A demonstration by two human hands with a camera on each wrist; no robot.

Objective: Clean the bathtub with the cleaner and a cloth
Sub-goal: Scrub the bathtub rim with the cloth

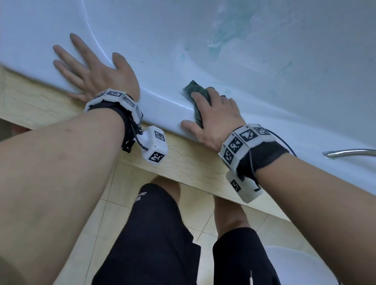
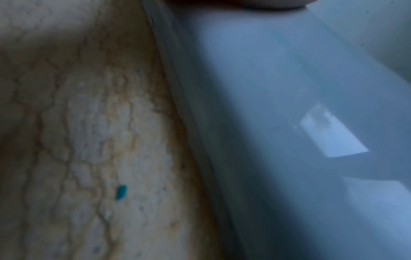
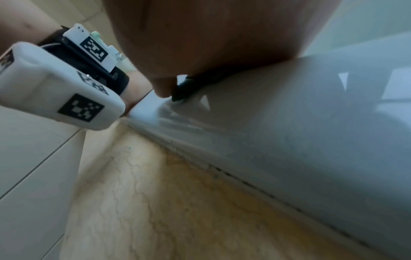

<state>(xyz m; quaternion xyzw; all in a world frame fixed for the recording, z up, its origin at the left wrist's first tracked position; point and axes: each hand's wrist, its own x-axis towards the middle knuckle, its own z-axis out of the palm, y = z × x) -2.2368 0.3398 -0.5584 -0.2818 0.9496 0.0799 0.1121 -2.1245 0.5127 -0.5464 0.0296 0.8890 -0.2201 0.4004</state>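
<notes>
The white bathtub (image 1: 160, 106) fills the upper head view, with teal cleaner streaks (image 1: 229, 29) smeared down its inner wall. My left hand (image 1: 89, 71) lies flat with spread fingers on the tub's near rim, holding nothing. To its right, my right hand (image 1: 214, 112) presses a dark green cloth (image 1: 195, 87) onto the rim, fingers laid over it and thumb stretched along the outer edge. In the right wrist view the cloth (image 3: 182, 89) peeks out under the palm beside the thumb tip. No cleaner bottle is in view.
A beige marble ledge (image 1: 44, 105) runs along the tub's outer edge, with a small teal drop (image 2: 121, 191) on it. A chrome grab bar (image 1: 365, 153) sits on the rim at the right. Beige floor tiles and my legs are below.
</notes>
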